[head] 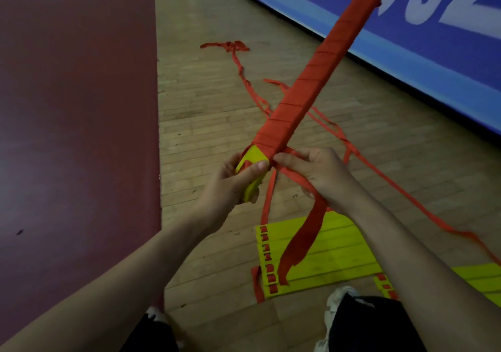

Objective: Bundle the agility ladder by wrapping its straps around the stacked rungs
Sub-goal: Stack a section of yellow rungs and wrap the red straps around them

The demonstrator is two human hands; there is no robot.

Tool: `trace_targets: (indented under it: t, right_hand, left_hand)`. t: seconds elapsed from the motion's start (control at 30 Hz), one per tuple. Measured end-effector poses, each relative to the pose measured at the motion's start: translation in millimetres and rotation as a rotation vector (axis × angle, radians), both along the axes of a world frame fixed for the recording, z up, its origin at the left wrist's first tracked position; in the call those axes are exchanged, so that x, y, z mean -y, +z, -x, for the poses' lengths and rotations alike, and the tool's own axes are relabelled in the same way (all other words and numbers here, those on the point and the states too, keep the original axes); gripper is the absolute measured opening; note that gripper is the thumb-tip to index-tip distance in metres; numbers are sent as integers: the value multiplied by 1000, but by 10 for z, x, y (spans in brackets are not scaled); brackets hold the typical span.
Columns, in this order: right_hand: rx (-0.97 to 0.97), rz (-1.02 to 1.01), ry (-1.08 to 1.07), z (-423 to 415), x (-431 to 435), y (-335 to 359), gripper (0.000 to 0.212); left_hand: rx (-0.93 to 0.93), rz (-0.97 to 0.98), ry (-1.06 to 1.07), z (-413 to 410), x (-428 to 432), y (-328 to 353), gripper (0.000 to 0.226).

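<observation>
The left hand (233,181) curls round the bare yellow end of the stacked rungs (317,80), which are held in the air and slant toward the blue banner (406,40). Just beside it, the right hand (314,172) pinches the flat red strap (305,232). Tight spiral wraps cover the rest. Loose strap trails across the open wooden floor (203,107), with flat yellow ladder rungs (325,259) near its lower edge.

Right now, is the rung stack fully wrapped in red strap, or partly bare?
Partly bare. Red strap covers the stack except its near end, yellow in the left hand; the right hand holds the loose tail.
</observation>
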State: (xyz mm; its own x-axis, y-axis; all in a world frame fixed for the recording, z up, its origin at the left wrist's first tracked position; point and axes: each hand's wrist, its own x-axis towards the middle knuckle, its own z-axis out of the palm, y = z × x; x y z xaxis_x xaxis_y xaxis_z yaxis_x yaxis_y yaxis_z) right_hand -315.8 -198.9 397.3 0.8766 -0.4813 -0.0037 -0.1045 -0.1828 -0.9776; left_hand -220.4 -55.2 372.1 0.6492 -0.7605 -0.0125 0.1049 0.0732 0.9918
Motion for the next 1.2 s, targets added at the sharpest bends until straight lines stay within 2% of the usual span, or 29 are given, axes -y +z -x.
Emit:
trace_targets:
  t: [0.1, 0.17, 0.33, 0.47, 0.53, 0.67, 0.7, 0.77, 0.83, 0.93, 1.03, 1.1, 1.13, 1.2]
  right_hand:
    - [-1, 111, -43, -28, -23, -38, 44]
    - [-25, 134, -105, -62, -25, -58, 50]
    - [-111, 198, -214, -127, -74, -74, 56]
    - [-106, 72, -215, -138, -119, -90, 60]
    - [-94, 24, -228, -147, -125, -95, 60]
    - [-55, -72, -224, -165, -130, -115, 54]
    - [-45, -104, -221, -177, -128, -119, 54]
    - [-32, -147, -209, -184, -128, -105, 54]
    - [-25, -177, -198, -184, -120, -98, 49]
    - [30, -242, -150, -162, -118, -82, 34]
    - [83, -273, -94, -152, -105, -92, 39]
    - [110, -282, -56, -153, -101, -94, 41]
    - [128, -284, -32, -156, -100, -89, 41]
    - [169, -285, 6, -156, -90, -61, 41]
  left_hand:
    - [71, -54, 45, 15, 18, -10, 21]
    - [210, -108, 64, -8, 13, -38, 20]
    - [888, -387, 177, 8, 0, -156, 42]
    - [1270, -379, 203, 56, 14, -274, 46]
    - [1363, -377, 171, 91, 14, -289, 49]
    - [1377, -367, 163, 109, -14, -322, 49]
    - [1334, -342, 179, 107, -19, -314, 45]
    - [1093, -311, 165, 111, -21, -230, 34]
    - [701, -271, 70, 102, -10, -96, 29]
    - [119, -217, -100, 102, -39, 74, 45]
    - [-367, -157, -288, 64, -103, 148, 51]
    - [-719, -27, -390, 2, -143, 119, 48]
    - [-843, 64, -433, -26, -143, 85, 42]
    - [-902, 197, -459, -25, -129, 37, 40]
